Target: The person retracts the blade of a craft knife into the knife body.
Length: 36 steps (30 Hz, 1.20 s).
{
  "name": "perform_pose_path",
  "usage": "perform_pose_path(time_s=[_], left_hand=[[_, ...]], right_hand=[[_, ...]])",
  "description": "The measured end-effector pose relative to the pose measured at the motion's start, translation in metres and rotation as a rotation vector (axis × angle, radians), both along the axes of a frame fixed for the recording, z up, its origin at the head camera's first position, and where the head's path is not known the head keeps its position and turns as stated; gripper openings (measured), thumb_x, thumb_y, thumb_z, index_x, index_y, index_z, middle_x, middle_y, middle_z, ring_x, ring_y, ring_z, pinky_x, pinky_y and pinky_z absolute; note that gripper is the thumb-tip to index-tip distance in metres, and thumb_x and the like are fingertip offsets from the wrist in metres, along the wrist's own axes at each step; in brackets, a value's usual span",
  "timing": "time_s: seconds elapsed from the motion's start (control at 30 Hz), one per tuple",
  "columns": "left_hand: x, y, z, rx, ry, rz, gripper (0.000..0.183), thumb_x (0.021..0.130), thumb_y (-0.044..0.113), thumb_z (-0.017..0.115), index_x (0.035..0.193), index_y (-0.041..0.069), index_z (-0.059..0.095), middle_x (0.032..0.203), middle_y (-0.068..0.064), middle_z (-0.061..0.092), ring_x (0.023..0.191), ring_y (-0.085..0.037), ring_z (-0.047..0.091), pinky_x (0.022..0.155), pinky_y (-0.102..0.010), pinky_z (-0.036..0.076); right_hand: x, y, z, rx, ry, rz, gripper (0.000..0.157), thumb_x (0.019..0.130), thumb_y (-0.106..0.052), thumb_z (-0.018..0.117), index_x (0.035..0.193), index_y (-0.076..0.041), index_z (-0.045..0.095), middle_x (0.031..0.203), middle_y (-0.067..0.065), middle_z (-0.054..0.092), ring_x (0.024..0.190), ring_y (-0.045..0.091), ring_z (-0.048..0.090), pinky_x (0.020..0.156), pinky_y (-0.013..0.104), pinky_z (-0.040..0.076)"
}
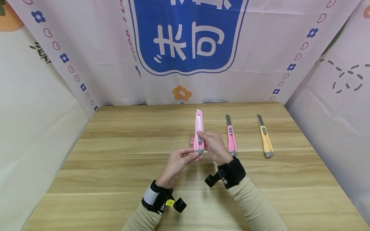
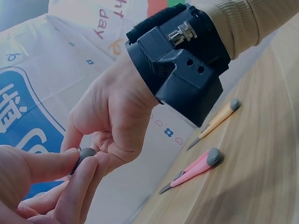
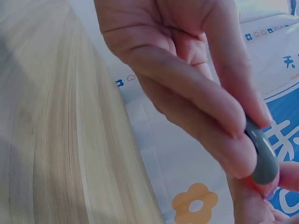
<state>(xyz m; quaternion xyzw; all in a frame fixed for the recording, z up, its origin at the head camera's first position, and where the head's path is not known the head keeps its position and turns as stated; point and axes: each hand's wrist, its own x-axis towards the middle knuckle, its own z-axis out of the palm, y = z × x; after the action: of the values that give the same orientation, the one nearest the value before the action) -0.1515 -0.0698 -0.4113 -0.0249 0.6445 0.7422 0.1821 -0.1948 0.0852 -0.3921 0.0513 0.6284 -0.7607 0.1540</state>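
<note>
Upright between both hands stands a pink utility knife point(image 1: 198, 120) with a grey end cap point(image 3: 265, 161). Only a short blade tip shows at its top. My left hand point(image 1: 180, 160) pinches the end cap between thumb and fingers. Higher up, my right hand point(image 1: 215, 147) grips the body, its thumb at the grey slider. In the left wrist view the right hand point(image 2: 114, 112) is behind the cap, and the knife's body is hidden. A second pink utility knife point(image 1: 231, 139) lies right of the right hand with its blade out.
A yellow utility knife point(image 1: 266, 141), blade extended, lies farther right on the wooden table point(image 1: 115, 154). Behind the table's far edge hangs a printed cloth point(image 1: 115, 83); light cloths flank both sides.
</note>
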Motion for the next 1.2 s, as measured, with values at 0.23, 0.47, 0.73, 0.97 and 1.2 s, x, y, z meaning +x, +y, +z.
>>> perform_pose_path(time_s=[0.23, 0.47, 0.73, 0.97, 1.2], left_hand=[[0.0002, 0.001, -0.0018, 0.009, -0.009, 0.005, 0.03, 0.089, 0.0, 0.063, 0.119, -0.007, 0.062, 0.108, -0.02, 0.072, 0.093, -0.021, 0.074, 0.1, -0.042, 0.055], [-0.0009, 0.0012, -0.0021, 0.028, 0.007, 0.0, 0.032, 0.09, -0.001, 0.062, 0.12, -0.01, 0.06, 0.111, -0.024, 0.07, 0.084, -0.012, 0.074, 0.089, -0.027, 0.06], [-0.0018, 0.0007, -0.0017, 0.026, 0.002, -0.003, 0.032, 0.09, -0.002, 0.061, 0.121, -0.01, 0.059, 0.113, -0.023, 0.07, 0.082, -0.009, 0.073, 0.087, -0.025, 0.06], [-0.0021, 0.0008, -0.0015, 0.031, -0.001, 0.001, 0.032, 0.09, -0.002, 0.061, 0.121, -0.011, 0.059, 0.114, -0.025, 0.069, 0.082, -0.009, 0.073, 0.085, -0.022, 0.06], [-0.0012, -0.0011, -0.0008, 0.03, -0.001, -0.007, 0.032, 0.09, 0.0, 0.062, 0.121, -0.01, 0.059, 0.11, -0.022, 0.071, 0.082, -0.009, 0.073, 0.092, -0.03, 0.059]], right_hand=[[-0.0007, -0.0011, 0.0021, 0.024, -0.023, -0.028, 0.035, 0.098, -0.019, 0.056, 0.123, 0.004, 0.061, 0.098, 0.016, 0.075, 0.076, 0.009, 0.074, 0.077, 0.025, 0.063], [-0.0001, -0.0024, 0.0045, 0.022, -0.028, -0.032, 0.036, 0.097, -0.016, 0.058, 0.125, 0.006, 0.059, 0.103, 0.02, 0.073, 0.076, 0.012, 0.074, 0.075, 0.026, 0.063], [-0.0005, -0.0042, 0.003, 0.025, -0.023, -0.029, 0.037, 0.097, -0.014, 0.056, 0.127, 0.007, 0.057, 0.114, 0.028, 0.067, 0.077, 0.012, 0.074, 0.074, 0.025, 0.063], [-0.0011, -0.0042, 0.0026, 0.014, -0.015, -0.027, 0.037, 0.097, -0.012, 0.055, 0.128, 0.009, 0.055, 0.114, 0.028, 0.066, 0.075, 0.011, 0.074, 0.074, 0.024, 0.063], [0.0002, -0.0033, 0.0035, 0.022, -0.019, -0.03, 0.036, 0.097, -0.011, 0.056, 0.128, 0.007, 0.056, 0.108, 0.022, 0.071, 0.082, 0.017, 0.075, 0.074, 0.025, 0.063]])
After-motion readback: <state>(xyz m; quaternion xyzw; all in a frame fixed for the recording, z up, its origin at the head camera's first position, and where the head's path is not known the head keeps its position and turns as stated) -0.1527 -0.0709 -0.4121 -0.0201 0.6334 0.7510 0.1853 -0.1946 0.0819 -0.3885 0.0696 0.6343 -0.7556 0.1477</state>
